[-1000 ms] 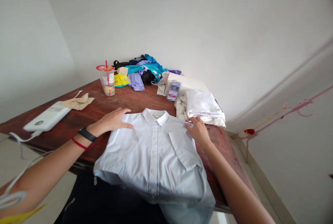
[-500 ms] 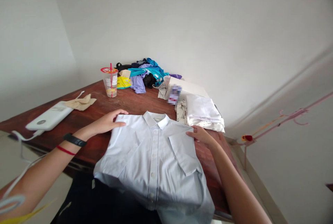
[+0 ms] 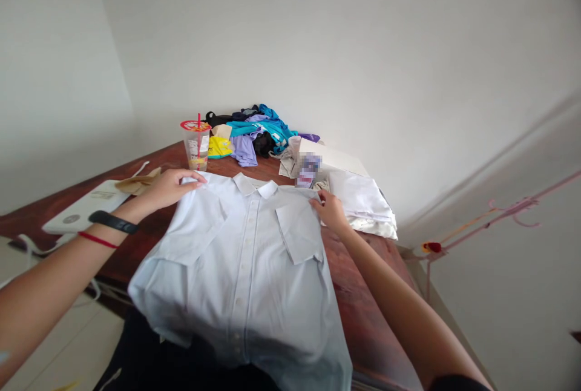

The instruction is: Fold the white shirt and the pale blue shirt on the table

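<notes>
A pale grey-white short-sleeved shirt (image 3: 254, 258) with a collar and a button front lies face up, its upper part over the wooden table (image 3: 363, 294) and its lower part hanging past the near edge. My left hand (image 3: 175, 184) pinches the shoulder on the left side, with a black band and a red cord on that wrist. At the opposite shoulder my right hand (image 3: 329, 209) grips the cloth between thumb and fingers. Both sleeves lie over the front of the shirt. The hem falls close to my dark clothing and is partly blurred.
Behind my left hand stands a plastic cup (image 3: 196, 147) with a red straw. A white power bank (image 3: 84, 206) with a cable lies at the left. Crumpled clothes (image 3: 258, 131) are heaped against the wall; folded white clothes (image 3: 361, 200) lie right. A pink rack (image 3: 490, 221) stands beyond the table.
Both hands have carried the shirt away from me and somewhat left, its collar now farther back on the table. More of the table shows at the right.
</notes>
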{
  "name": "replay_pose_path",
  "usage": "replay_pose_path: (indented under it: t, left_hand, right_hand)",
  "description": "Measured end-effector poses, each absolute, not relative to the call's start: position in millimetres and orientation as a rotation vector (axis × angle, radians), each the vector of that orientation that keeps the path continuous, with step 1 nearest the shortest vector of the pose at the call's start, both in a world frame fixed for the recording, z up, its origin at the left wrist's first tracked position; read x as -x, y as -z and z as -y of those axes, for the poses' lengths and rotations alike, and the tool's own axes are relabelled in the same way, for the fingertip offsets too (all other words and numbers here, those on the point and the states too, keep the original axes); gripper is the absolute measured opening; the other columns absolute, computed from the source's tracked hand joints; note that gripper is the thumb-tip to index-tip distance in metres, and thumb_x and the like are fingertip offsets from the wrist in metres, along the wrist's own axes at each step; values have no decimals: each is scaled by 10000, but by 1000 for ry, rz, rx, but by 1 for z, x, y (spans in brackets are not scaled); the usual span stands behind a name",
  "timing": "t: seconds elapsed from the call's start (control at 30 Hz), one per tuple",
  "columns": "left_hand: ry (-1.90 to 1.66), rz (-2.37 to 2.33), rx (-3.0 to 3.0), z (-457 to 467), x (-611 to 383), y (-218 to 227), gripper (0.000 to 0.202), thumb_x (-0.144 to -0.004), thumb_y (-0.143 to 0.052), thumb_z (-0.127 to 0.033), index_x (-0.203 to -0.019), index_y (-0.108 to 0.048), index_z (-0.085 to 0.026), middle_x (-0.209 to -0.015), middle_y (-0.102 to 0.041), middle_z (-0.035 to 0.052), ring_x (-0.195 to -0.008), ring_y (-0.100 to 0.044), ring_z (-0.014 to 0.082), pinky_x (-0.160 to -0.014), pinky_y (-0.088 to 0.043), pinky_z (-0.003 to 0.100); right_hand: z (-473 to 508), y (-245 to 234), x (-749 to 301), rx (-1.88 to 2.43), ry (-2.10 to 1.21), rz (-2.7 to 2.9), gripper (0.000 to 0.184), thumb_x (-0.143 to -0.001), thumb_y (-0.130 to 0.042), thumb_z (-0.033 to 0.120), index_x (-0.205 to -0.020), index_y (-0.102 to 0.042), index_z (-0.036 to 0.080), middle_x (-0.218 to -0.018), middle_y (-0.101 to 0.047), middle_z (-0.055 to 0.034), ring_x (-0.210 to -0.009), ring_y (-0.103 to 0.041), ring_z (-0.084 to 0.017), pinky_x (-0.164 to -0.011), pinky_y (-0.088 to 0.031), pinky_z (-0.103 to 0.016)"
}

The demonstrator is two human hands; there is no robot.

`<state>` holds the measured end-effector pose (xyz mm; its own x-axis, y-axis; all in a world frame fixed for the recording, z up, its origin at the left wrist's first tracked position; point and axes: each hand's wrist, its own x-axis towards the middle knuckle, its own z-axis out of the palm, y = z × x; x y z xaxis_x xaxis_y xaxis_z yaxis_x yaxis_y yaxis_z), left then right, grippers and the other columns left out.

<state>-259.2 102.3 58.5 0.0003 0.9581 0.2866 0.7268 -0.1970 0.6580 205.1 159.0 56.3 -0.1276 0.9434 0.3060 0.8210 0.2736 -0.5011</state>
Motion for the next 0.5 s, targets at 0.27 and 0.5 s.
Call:
replay_pose_path:
  t: [0.27, 0.5]
  left_hand:
    - [-1093, -2089, -2244, -151, 227, -58, 365, -957, -441, -251, -1110, -762, -172, -1121, -668, 115, -1053, -646, 277, -1005, -500, 385]
    - [-701, -2123, -2490, -170, 190, -43, 417, -941, -573, -252, -1338, -633, -137, -1352, -549, 215, -1282, -538, 401, -1043, -469, 511]
  right_hand:
    - [-222, -65, -143, 1830, 53, 2100, 270, -1023, -468, 206, -1239, -627, 171, -1186, -726, -169, -1084, -681, -299, -910, -472, -347]
    - [-232, -57, -136, 1921, -92, 2051, 371, -1003, -551, 267, -1351, -556, 140, -1156, -732, -176, -1115, -675, -315, -903, -473, -351]
